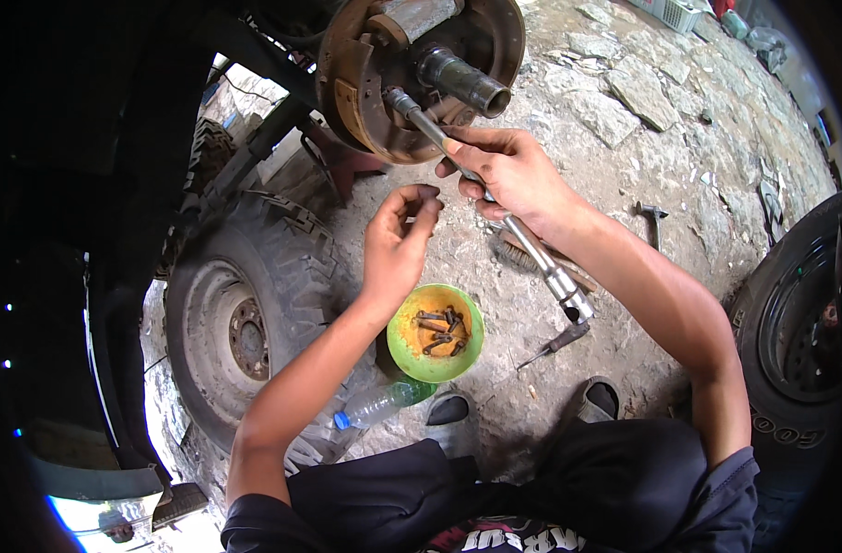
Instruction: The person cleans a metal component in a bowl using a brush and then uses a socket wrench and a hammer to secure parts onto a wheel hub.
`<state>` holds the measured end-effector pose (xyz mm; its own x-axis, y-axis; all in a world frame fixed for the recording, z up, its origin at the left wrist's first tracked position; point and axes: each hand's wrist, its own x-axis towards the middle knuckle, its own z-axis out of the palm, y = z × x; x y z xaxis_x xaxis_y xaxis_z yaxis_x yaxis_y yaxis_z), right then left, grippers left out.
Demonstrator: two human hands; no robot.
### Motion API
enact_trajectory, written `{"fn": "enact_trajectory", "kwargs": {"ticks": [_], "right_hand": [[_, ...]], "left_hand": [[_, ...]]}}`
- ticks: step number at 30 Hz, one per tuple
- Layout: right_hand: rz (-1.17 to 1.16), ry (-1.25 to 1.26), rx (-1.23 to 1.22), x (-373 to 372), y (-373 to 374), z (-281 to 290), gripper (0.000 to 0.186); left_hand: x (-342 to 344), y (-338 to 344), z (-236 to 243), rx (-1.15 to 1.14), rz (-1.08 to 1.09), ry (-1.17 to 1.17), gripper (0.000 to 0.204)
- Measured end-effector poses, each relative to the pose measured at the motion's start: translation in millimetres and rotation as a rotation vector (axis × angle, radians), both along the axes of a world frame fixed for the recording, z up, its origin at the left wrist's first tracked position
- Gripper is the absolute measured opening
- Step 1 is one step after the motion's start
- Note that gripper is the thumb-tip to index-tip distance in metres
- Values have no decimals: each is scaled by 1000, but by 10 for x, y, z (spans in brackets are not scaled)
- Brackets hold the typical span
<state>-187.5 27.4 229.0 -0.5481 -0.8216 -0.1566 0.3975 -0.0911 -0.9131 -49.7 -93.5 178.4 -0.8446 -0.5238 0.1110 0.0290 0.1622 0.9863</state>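
Smooth metal bar gleaming, rough metal brake plate showing matt rust, smooth plastic bowl shining, clear plastic bottle glinting, stone floor looking rough.

- knobbly-tyred wheel on the left
- clear bottle with blue cap, lying near it
- black-rimmed wheel at the right edge
- white basket, upper right

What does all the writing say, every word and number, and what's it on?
I won't copy words out, but here's where lettering shows:
Tyre at the right: big pale-outlined letters on its sidewall, only partly in view.
Same tyre: smaller pale marks, too small to read.
Dark shirt: big white letters, cut off at the picture's bottom edge.
Long metal bar in the right hand: no readable marks.
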Motion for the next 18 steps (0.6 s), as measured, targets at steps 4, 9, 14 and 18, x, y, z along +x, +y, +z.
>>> {"fn": "enact_trajectory", "kwargs": {"ticks": [4, 9, 14, 18], "right_hand": [[-45, 96, 56, 25, -42, 28, 26], [-61, 315, 161, -83, -65, 47, 27], [-50, 682, 182, -140, -262, 67, 23], [3, 611, 245, -264, -158, 159, 24]], "left_hand": [[-140, -48, 36, 371, -5, -4, 27], [-305, -24, 55, 526, 1, 16, 26], [-163, -67, -253, 481, -265, -145, 27], [-107, 591, -107, 682, -697, -60, 41]]}}
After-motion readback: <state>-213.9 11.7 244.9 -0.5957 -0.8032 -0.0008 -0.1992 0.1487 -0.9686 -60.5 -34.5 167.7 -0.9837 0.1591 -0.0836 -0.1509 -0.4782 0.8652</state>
